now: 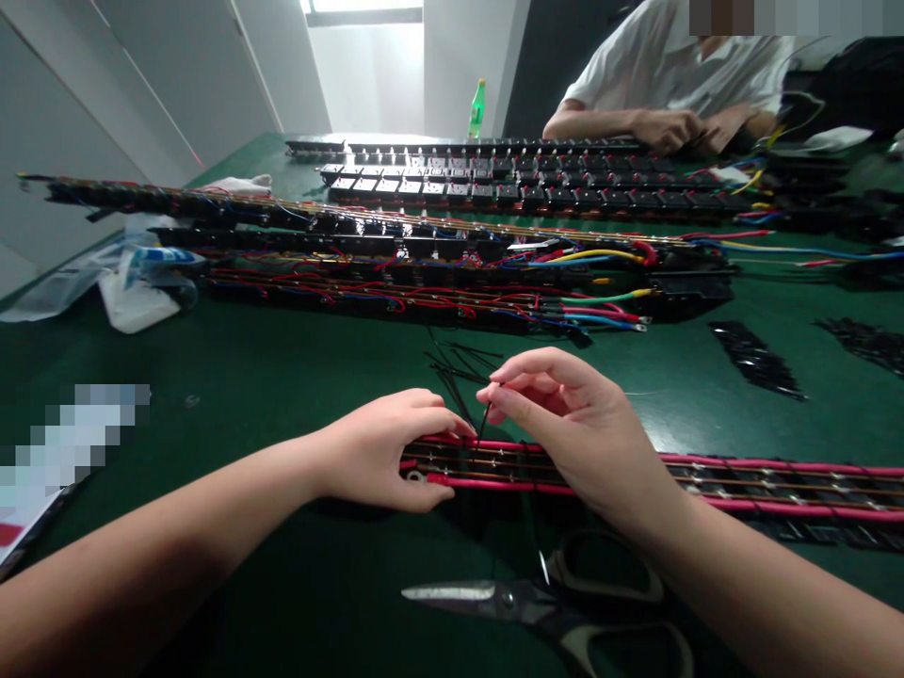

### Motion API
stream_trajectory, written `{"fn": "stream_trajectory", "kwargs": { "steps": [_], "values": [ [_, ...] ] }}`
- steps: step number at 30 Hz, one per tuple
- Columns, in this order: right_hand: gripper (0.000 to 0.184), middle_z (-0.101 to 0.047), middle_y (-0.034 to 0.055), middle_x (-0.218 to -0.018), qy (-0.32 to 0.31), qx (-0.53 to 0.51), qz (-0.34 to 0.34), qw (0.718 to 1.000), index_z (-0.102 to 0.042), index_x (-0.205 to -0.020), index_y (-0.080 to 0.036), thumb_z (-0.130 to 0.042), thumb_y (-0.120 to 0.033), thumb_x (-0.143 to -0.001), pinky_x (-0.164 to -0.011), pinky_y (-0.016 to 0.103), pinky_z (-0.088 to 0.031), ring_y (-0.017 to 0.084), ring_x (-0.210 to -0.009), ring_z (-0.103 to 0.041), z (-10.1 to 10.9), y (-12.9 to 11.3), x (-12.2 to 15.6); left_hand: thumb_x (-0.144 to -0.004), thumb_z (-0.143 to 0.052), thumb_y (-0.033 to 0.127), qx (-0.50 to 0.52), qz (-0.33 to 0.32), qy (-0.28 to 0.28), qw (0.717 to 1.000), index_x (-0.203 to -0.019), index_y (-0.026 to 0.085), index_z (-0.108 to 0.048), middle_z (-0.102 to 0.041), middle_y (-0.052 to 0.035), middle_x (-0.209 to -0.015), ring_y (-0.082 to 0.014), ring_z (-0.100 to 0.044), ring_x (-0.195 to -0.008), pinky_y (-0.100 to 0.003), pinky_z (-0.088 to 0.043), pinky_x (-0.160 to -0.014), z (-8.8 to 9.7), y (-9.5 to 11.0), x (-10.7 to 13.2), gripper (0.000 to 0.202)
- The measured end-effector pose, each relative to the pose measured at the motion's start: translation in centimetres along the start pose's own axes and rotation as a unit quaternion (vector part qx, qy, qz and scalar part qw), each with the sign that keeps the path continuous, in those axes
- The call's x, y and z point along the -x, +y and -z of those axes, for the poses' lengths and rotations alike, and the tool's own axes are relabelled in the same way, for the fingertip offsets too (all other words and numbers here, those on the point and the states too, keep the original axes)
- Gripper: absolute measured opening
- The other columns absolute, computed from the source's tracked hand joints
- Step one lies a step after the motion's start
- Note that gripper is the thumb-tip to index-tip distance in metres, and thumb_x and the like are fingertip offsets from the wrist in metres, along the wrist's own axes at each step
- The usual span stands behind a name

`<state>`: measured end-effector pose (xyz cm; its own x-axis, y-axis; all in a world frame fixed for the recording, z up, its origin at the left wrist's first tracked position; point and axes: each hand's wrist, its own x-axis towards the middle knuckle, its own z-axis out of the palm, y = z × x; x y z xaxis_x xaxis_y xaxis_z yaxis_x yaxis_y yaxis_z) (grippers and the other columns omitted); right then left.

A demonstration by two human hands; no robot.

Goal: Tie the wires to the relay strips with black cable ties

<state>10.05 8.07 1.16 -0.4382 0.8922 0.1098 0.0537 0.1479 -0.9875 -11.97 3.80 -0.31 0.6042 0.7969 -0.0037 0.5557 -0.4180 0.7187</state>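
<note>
A long black strip assembly (734,485) with red cables along both edges and copper-coloured rods between them lies across the table in front of me. Around its left end my left hand (395,447) is closed, thumb on the near side and fingers on the far side, by a ring terminal (416,476). Above the strip, my right hand (565,414) pinches a thin black cable tie (484,424) between thumb and fingertips, its lower end down at the far red cable. Several loose black cable ties (459,363) lie just beyond my hands.
Open scissors (508,598) lie on the near side. Several wired black assemblies (395,292) stretch across the green table (282,377). Bundles of cable ties (755,358) rest at right, plastic bags (141,282) at left. Across the table a person (670,85) works by a green bottle (477,108).
</note>
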Motion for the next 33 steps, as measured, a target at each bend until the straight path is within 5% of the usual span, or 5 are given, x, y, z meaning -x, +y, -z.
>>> {"fn": "stream_trajectory", "kwargs": {
  "steps": [11, 27, 31, 33],
  "values": [
    [0.01, -0.071, -0.001, -0.079, -0.064, 0.032, -0.009, 0.997, -0.069, -0.086, -0.022, -0.075, -0.029, -0.084, -0.065, 0.027, -0.055, 0.015, -0.073, -0.068, -0.22, -0.22, 0.04, -0.079, -0.073, 0.035, -0.016, -0.015, 0.019, 1.0, -0.119, 0.02, -0.063, -0.068, -0.0083, -0.109, -0.0236, -0.063, -0.101, -0.035, -0.052, -0.09, -0.2, -0.24, 0.17, 0.043],
    [0.007, -0.073, 0.0004, -0.077, -0.127, 0.133, -0.014, 0.983, -0.072, -0.078, -0.02, -0.072, -0.024, -0.083, -0.065, 0.027, -0.05, 0.016, -0.072, -0.067, 0.06, -0.24, -0.45, -0.082, -0.074, 0.051, -0.005, 0.021, 0.037, 0.999, -0.111, 0.022, -0.057, -0.065, -0.003, -0.1, -0.0198, -0.062, -0.086, -0.029, -0.047, -0.075, 0.09, -0.31, 0.21, 0.044],
    [0.006, -0.073, -0.0003, -0.074, -0.151, 0.147, -0.019, 0.977, -0.072, -0.077, -0.02, -0.069, -0.02, -0.082, -0.064, 0.027, -0.049, 0.015, -0.069, -0.066, 0.12, -0.25, -0.56, -0.092, -0.065, 0.045, -0.082, -0.082, 0.055, 0.992, -0.116, 0.022, -0.056, -0.065, -0.0085, -0.114, -0.0221, -0.064, -0.1, -0.031, -0.049, -0.084, -0.08, -0.52, 0.36, 0.035],
    [0.006, -0.072, -0.0005, -0.073, -0.156, 0.149, -0.018, 0.976, -0.071, -0.077, -0.019, -0.069, -0.02, -0.082, -0.061, 0.026, -0.048, 0.014, -0.066, -0.064, 0.12, -0.22, -0.58, -0.095, -0.061, 0.038, -0.18, -0.164, 0.091, 0.965, -0.116, 0.023, -0.057, -0.063, -0.0101, -0.122, -0.0234, -0.061, -0.105, -0.035, -0.049, -0.089, -0.2, -0.52, 0.49, 0.027]
  ]
}}
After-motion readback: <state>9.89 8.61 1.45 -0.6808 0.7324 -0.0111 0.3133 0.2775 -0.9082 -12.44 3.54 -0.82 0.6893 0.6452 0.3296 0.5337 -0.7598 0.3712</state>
